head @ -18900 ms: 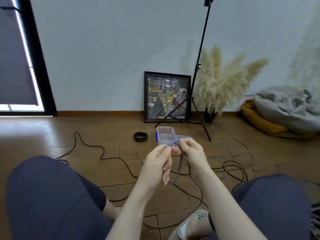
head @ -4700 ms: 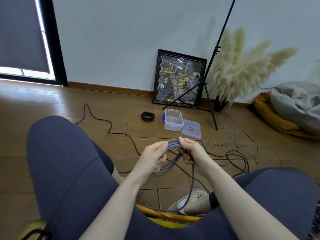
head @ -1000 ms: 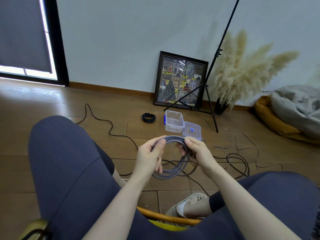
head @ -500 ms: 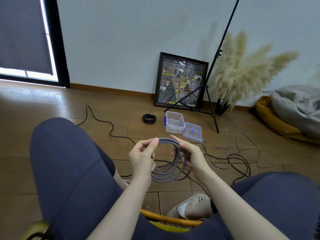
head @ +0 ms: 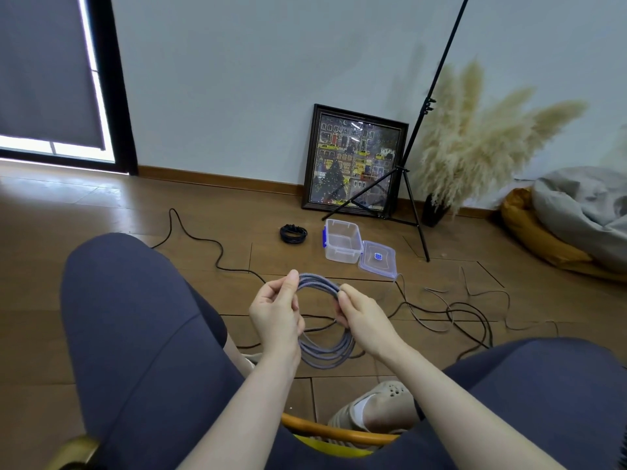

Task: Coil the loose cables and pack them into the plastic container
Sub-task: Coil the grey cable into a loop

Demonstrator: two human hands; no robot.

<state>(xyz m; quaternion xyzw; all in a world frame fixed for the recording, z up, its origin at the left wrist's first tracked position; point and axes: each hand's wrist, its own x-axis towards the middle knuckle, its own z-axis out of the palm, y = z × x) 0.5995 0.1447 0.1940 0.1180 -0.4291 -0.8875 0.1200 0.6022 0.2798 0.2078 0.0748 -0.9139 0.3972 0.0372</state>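
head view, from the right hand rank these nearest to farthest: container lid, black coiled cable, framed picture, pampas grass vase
From the right hand:
1. Container lid, on the floor just ahead of the hand, slightly right.
2. Black coiled cable, on the floor ahead and to the left, beyond the lid.
3. Framed picture and pampas grass vase, both by the far wall; too close to call.

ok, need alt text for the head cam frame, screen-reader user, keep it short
Seated person's left hand and right hand hold a coiled grey cable above their knees. On the wooden floor beyond sit an open clear plastic container, its lid beside it, a small coiled black cable and loose cables.
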